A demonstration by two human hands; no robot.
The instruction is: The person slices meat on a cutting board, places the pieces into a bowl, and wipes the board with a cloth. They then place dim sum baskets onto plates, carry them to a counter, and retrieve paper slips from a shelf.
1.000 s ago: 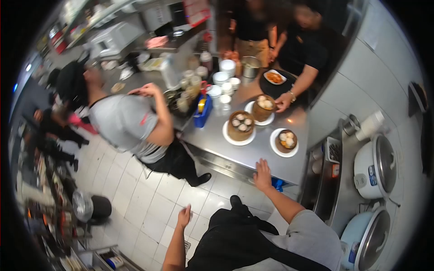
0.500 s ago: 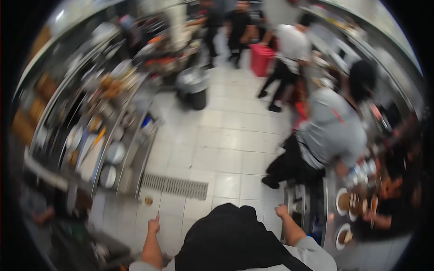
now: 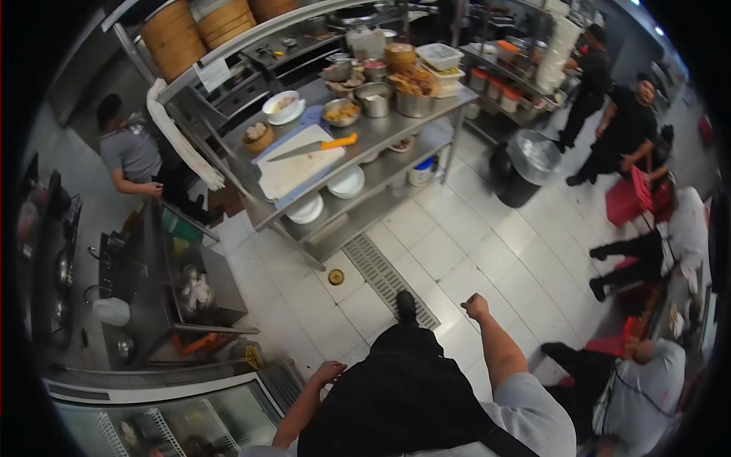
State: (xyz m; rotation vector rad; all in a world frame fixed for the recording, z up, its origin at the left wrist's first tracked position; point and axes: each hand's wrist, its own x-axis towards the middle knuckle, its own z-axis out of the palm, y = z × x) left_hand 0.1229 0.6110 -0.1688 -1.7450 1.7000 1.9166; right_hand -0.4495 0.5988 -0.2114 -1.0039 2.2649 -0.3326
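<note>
My left hand (image 3: 330, 372) hangs low beside the black apron (image 3: 373, 404), its fingers loosely curled with nothing visible in them. Stretched out over the tiled floor, my right hand (image 3: 476, 306) is closed in a loose fist and touches nothing. Ahead stands a steel work table (image 3: 365, 148), out of reach of both hands. On it lies a large knife (image 3: 312, 146) with an orange handle, across a white cutting board (image 3: 301, 167). A metal pot (image 3: 415, 100) of browned food and a bowl (image 3: 340, 113) are farther along.
A floor drain grate (image 3: 384, 274) runs ahead of me. A lined trash bin (image 3: 525, 167) stands past the table. Co-workers are at the right and far back, one holding a red bin (image 3: 629, 196). Another person (image 3: 135, 148) is at left. A glass-topped fridge (image 3: 167, 419) is lower left.
My view has swung left, so the steel table now lies ahead and the co-workers have shifted to the right edge. My right hand is farther forward; the left is closer to the apron.
</note>
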